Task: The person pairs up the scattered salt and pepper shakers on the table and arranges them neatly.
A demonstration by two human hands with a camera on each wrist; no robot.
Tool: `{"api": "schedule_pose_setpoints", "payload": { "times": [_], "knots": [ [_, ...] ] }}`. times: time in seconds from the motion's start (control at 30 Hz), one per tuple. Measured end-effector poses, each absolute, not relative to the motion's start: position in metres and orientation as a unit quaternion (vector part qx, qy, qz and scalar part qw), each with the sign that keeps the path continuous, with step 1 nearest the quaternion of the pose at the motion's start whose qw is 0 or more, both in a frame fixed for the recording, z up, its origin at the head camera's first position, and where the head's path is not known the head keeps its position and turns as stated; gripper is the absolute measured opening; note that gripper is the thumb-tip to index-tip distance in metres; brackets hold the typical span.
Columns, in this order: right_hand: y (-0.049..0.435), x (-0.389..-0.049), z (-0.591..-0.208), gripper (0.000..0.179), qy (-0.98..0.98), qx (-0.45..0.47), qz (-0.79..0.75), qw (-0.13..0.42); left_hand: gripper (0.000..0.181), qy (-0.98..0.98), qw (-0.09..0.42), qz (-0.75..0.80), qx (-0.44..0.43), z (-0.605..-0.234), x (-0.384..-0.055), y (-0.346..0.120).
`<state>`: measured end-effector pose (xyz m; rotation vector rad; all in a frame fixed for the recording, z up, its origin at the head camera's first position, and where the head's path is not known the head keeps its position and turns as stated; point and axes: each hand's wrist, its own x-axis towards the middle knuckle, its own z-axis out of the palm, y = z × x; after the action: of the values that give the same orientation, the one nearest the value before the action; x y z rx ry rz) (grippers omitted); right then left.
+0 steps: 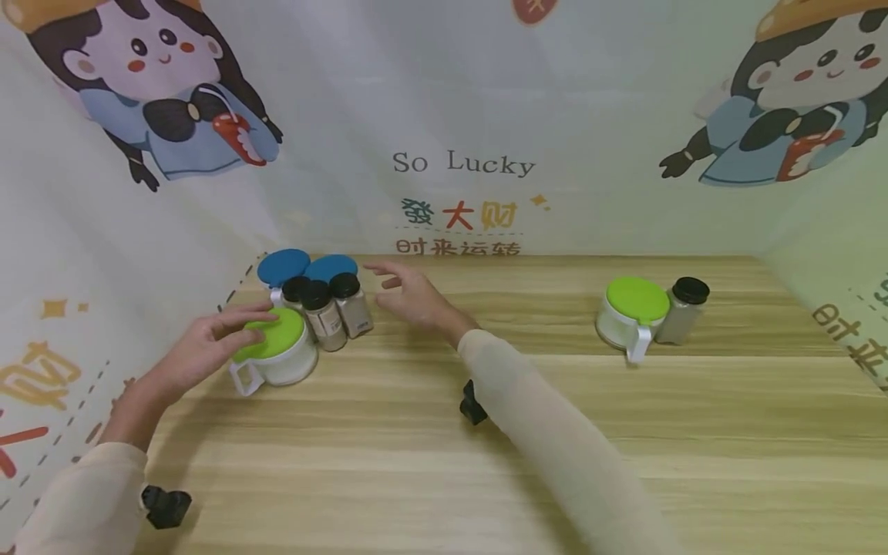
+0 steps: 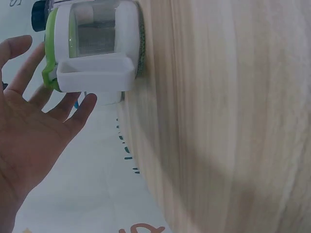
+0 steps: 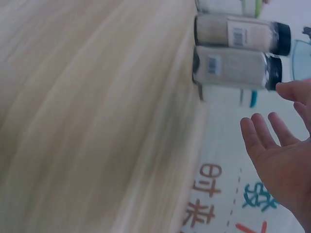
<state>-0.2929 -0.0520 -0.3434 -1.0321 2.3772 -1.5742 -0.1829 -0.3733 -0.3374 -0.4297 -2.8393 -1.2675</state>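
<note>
Left side of the worktop (image 1: 388,462): I see a tight huddle, with two blue lids (image 1: 334,268) at the far end, three black-capped shakers (image 1: 329,327) in the middle and a green-lidded jar (image 1: 287,364) nearest me. Standing this close, I judge, each can brace its neighbour.
Jar handle (image 1: 246,379): points toward the near left, away from the shakers; turned so, it probably lets the round body sit snug against the group.
Left hand (image 1: 204,347): fingers spread, over the green lid from the left, gripping nothing. I read that as a steadying pose; whether the fingertips bear on the lid, I cannot tell.
Right hand (image 1: 419,301): fingers loosely extended, holding nothing, just right of the rightmost shaker. My right wrist view shows a fingertip close to its black cap, contact uncertain.
Between the hands: the three shakers, with the green-lidded jar partly under the left one. I take it the hands flank the group to bound it from both sides.
Right side: a second green-lidded jar (image 1: 633,312) and, just beside it, a lone shaker (image 1: 683,316), both well apart from the hands.
</note>
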Motion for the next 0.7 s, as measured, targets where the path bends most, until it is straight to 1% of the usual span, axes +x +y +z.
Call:
{"api": "schedule_pose_setpoints", "payload": {
  "times": [0.1, 0.27, 0.5, 0.6, 0.7],
  "knots": [
    [-0.067, -0.292, -0.35, 0.057, 0.78, -0.35, -0.514, 0.065, 0.042, -0.903, -0.007, -0.406, -0.136, -0.341, -0.18, -0.376],
    [-0.079, -0.289, -0.355, 0.059, 0.795, -0.35, -0.491, 0.063, 0.049, -0.904, -0.029, -0.407, -0.128, -0.345, -0.177, -0.379],
    [-0.08, -0.287, -0.357, 0.057, 0.813, -0.369, -0.446, 0.064, 0.073, -0.905, -0.068, -0.4, -0.125, -0.347, -0.168, -0.381],
    [-0.083, -0.287, -0.356, 0.055, 0.806, -0.372, -0.457, 0.058, 0.084, -0.901, -0.074, -0.408, -0.131, -0.347, -0.162, -0.381],
    [-0.085, -0.287, -0.356, 0.054, 0.807, -0.371, -0.456, 0.049, 0.091, -0.895, -0.074, -0.415, -0.145, -0.348, -0.161, -0.379]
  ]
}}
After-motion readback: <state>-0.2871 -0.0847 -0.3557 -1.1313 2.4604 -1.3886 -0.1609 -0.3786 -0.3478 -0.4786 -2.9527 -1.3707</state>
